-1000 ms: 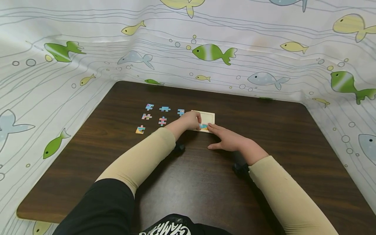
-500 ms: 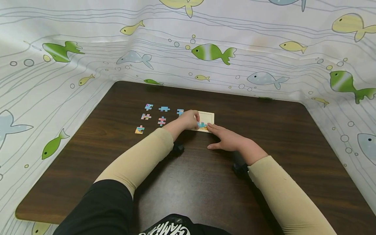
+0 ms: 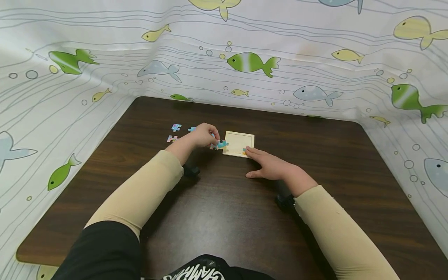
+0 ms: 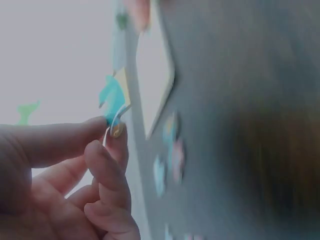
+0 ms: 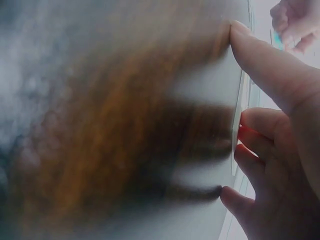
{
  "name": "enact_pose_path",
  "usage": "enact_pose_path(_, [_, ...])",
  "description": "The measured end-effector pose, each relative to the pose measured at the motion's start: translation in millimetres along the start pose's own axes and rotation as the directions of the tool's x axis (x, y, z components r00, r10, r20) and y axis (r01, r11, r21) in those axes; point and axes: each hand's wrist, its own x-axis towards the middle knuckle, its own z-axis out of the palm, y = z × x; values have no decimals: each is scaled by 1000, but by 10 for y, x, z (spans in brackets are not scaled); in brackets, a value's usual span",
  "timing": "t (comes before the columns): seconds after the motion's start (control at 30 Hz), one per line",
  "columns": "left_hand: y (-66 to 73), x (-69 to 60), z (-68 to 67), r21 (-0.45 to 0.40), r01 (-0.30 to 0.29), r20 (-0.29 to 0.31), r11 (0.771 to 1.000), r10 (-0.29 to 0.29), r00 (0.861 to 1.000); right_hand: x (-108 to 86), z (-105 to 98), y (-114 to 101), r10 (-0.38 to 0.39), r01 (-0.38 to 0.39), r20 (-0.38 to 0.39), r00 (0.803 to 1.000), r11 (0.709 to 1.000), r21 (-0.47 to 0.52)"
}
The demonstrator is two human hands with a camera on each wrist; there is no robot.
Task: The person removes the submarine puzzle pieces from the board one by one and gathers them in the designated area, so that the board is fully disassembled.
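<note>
A blue and yellow jigsaw piece [image 3: 221, 144] is pinched between the thumb and fingers of my left hand [image 3: 201, 136], just left of the puzzle tray. In the left wrist view the held jigsaw piece [image 4: 114, 95] is tilted up off the table. The pale wooden puzzle tray [image 3: 238, 140] lies flat with most of its bed bare. My right hand [image 3: 271, 165] rests its fingertips on the tray's near right corner, thumb on the table. Partly under those fingers, another small jigsaw piece [image 3: 244, 151] shows at that corner.
Loose jigsaw pieces lie left of the tray, among them a blue one [image 3: 176, 127] and a pink one [image 3: 172, 139]; my left hand and arm cover others. A fish-patterned curtain [image 3: 210, 77] borders the dark wooden table [image 3: 315, 155] behind and at the sides.
My left hand has moved left off the tray, taking the blue and yellow jigsaw piece with it. The tray's lower middle is now bare. My right hand stays in place.
</note>
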Motion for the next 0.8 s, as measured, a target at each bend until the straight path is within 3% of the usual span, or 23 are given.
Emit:
enact_pose_path(0.23, [-201, -254, -358, -31, 46, 7, 998, -45, 999, -4, -2, 20, -4, 4, -4, 1000, 1000, 1])
enact_pose_path(0.37, [-305, -369, -487, 16, 62, 28, 998, -63, 998, -4, -2, 26, -6, 6, -7, 1000, 1000, 3])
enact_pose_path(0.5, [-382, -473, -578, 103, 68, 49, 992, -74, 996, 2, 6, 30, -13, 13, -7, 1000, 1000, 2])
enact_pose_path(0.8, [-500, -591, -643, 156, 94, 117, 983, -113, 987, 7, 7, 12, -15, 15, -6, 1000, 1000, 3])
